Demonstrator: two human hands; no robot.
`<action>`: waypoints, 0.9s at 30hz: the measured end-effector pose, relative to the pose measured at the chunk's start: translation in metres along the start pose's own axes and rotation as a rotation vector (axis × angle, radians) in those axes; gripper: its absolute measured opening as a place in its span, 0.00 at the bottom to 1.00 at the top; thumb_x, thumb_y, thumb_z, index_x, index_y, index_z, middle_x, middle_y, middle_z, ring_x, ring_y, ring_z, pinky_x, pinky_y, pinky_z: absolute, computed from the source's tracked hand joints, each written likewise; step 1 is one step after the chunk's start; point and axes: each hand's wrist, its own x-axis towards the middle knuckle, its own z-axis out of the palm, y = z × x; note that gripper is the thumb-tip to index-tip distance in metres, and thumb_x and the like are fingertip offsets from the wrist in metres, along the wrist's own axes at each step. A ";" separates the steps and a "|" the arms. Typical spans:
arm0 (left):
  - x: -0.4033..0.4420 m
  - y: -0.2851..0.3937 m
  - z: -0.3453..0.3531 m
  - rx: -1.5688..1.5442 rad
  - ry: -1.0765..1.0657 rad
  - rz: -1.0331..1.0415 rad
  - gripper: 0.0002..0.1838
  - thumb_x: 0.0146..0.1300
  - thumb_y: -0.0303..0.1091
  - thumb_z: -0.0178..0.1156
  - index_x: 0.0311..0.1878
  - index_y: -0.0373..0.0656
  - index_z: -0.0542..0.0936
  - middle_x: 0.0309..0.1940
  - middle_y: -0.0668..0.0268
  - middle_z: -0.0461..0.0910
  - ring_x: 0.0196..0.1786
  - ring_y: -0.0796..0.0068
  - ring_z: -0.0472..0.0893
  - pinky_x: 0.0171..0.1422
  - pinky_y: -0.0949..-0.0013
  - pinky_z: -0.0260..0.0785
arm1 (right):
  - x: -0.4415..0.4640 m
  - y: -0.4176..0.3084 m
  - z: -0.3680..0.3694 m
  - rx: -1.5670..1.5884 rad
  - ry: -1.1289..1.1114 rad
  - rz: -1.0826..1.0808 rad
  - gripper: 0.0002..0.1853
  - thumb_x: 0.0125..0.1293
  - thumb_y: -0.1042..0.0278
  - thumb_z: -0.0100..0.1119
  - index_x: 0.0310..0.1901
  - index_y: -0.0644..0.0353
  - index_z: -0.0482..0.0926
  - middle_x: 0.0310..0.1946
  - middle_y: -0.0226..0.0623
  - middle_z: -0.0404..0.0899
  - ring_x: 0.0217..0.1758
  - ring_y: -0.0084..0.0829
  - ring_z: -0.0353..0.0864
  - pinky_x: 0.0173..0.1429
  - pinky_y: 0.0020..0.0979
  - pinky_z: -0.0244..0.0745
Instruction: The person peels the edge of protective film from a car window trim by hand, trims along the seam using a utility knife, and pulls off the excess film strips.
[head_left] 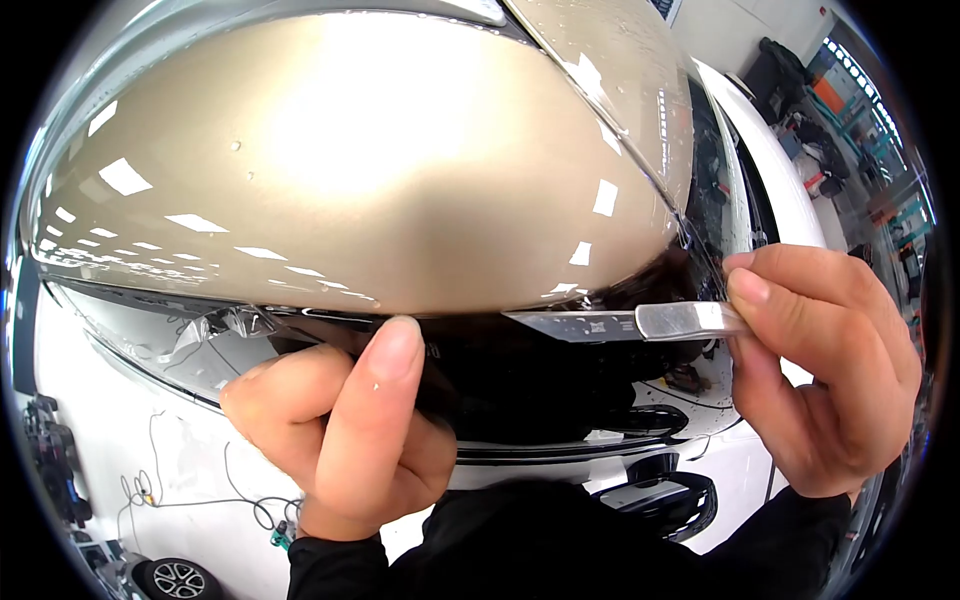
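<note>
A glossy gold car panel [400, 200], with a few water drops on it, fills the upper middle. My right hand [825, 350] pinches the metal handle of a small knife [685, 321] at the right. The blade points left, its tip at the panel's lower edge. My left hand [350, 420] is at the lower left, its thumb tip against that same edge and its other fingers curled. Crumpled clear film [222, 328] hangs along the edge beside the left hand. Whether those curled fingers hold the film is hidden.
Below the panel runs a dark glossy part [520, 390] with reflections. A wheel [178, 578] and cables [205, 500] lie on the white floor at the lower left. A white car [775, 170] stands at the right, with shop equipment behind it.
</note>
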 end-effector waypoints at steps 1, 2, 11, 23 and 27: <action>0.000 -0.001 0.000 -0.009 0.006 0.004 0.14 0.81 0.26 0.44 0.65 0.36 0.70 0.39 0.58 0.73 0.38 0.71 0.72 0.43 0.71 0.65 | 0.000 0.001 0.000 0.004 -0.003 0.005 0.23 0.48 0.93 0.67 0.49 0.70 0.81 0.40 0.54 0.85 0.38 0.38 0.87 0.38 0.28 0.80; -0.001 -0.002 0.001 -0.013 0.015 0.010 0.14 0.81 0.26 0.44 0.65 0.36 0.69 0.39 0.58 0.73 0.37 0.72 0.72 0.43 0.71 0.65 | 0.001 0.002 -0.001 0.008 -0.007 0.011 0.23 0.49 0.93 0.67 0.49 0.70 0.81 0.41 0.54 0.85 0.38 0.38 0.87 0.39 0.28 0.80; 0.001 -0.005 0.003 -0.035 0.018 0.018 0.15 0.82 0.27 0.42 0.66 0.37 0.69 0.38 0.61 0.71 0.37 0.75 0.70 0.42 0.74 0.63 | 0.001 0.005 -0.001 0.033 -0.006 0.077 0.22 0.50 0.93 0.66 0.48 0.67 0.81 0.42 0.52 0.85 0.40 0.38 0.87 0.42 0.30 0.81; 0.001 -0.002 0.005 -0.020 0.026 -0.002 0.15 0.82 0.27 0.41 0.66 0.38 0.68 0.37 0.61 0.71 0.37 0.75 0.70 0.42 0.73 0.63 | -0.001 0.013 0.001 0.026 0.033 0.087 0.22 0.48 0.93 0.63 0.47 0.67 0.82 0.43 0.50 0.85 0.41 0.38 0.87 0.44 0.30 0.81; 0.002 -0.003 0.007 0.038 0.059 0.005 0.15 0.82 0.26 0.41 0.65 0.38 0.69 0.37 0.61 0.71 0.37 0.74 0.70 0.42 0.73 0.63 | 0.002 0.005 0.003 -0.058 0.047 0.128 0.22 0.48 0.93 0.62 0.47 0.66 0.82 0.43 0.50 0.85 0.41 0.38 0.86 0.45 0.31 0.81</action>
